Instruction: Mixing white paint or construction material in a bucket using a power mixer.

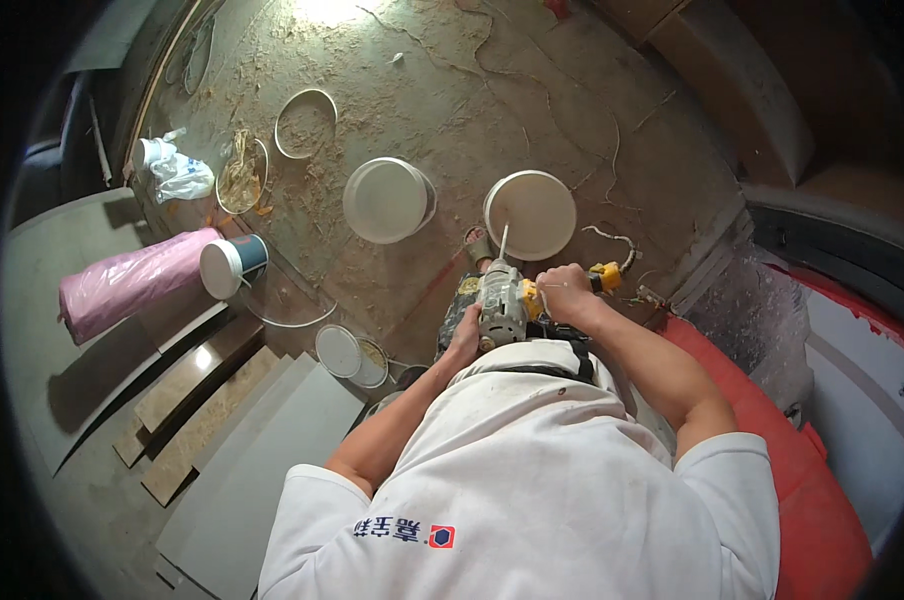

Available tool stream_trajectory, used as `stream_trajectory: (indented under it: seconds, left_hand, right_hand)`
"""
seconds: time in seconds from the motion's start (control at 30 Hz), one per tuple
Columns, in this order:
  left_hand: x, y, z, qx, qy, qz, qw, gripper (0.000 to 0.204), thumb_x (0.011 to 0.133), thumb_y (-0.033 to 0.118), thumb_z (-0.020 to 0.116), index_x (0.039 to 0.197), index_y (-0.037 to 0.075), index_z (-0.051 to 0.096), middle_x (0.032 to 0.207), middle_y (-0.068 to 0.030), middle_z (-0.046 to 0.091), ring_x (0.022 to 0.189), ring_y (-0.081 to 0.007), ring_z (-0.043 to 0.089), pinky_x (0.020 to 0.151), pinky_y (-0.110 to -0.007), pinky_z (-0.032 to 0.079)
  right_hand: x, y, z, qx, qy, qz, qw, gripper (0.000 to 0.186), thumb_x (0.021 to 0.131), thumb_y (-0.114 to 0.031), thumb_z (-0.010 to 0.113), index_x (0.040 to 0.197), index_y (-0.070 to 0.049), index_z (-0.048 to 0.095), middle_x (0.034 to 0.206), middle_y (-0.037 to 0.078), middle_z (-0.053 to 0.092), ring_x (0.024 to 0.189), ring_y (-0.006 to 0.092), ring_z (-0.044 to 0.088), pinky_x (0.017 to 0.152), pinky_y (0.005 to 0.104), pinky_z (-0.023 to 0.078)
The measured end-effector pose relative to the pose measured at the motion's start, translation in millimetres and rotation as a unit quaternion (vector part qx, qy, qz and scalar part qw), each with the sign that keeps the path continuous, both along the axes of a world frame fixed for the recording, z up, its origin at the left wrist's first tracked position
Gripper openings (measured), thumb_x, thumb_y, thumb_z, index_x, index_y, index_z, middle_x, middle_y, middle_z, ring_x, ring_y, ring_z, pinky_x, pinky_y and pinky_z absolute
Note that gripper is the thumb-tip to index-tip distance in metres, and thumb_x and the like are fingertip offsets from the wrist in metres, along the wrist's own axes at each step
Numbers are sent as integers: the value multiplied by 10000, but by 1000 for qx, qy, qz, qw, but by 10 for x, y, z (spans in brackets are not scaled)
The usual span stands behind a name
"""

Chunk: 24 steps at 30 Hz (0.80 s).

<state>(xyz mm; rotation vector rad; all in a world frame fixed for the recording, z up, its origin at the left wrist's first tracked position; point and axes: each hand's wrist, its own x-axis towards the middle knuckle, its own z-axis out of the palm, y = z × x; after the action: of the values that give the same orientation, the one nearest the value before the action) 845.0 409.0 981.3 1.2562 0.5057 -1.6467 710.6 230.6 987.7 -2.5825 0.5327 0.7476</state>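
A grey and yellow power drill (502,312) is held at my waist, with a thin pale mixing shaft (504,242) pointing down into a white bucket (574,222). Pale material (542,210) fills the inside of that bucket. My left hand (466,332) is closed against the left side of the drill's body, its fingers partly hidden. My right hand (566,292) is wrapped in a fist round the yellow-ended handle (604,277), from which a cord (629,255) runs off.
Another white bucket (430,200) stands left of the first. Further left lie a pink plastic-wrapped roll (137,280), a tipped bucket (240,262), a white plastic bag (182,177) and stacked boards (252,470). Red covering (752,430) lies at right. Cords trail over the dirty floor (452,110).
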Motion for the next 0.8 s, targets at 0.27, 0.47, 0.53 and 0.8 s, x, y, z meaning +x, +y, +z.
stream_trajectory:
  seconds: [0.27,0.47,0.53,0.8]
  left_hand:
    - [16,-59,172,8,4,-14,1000,415,998,351,341,1212,75,566,1053,-54,664,896,-167,637,842,-321,521]
    - [13,96,-271,-73,64,0,995,449,976,404,392,1199,52,561,1070,-107,667,892,-232,658,823,-380,544]
    - [21,99,-316,-65,56,-18,996,446,989,394,371,1210,58,562,1068,-81,670,898,-207,652,832,-355,535]
    - [81,115,-429,-44,90,-21,995,434,967,379,372,1149,55,596,1001,-83,687,835,-217,662,778,-364,544]
  right_hand:
    - [18,10,39,-29,23,-1,999,97,703,-164,658,772,-127,715,756,90,711,712,241,708,608,361,544]
    - [4,37,92,-57,20,-23,998,98,732,-188,658,748,-127,733,753,88,713,729,234,710,637,371,536]
    - [7,32,107,-50,24,-36,998,107,744,-194,650,752,-126,732,758,87,714,731,236,709,641,376,532]
    - [117,59,266,6,113,-39,993,130,756,-198,650,807,-122,742,805,90,725,768,247,716,666,380,543]
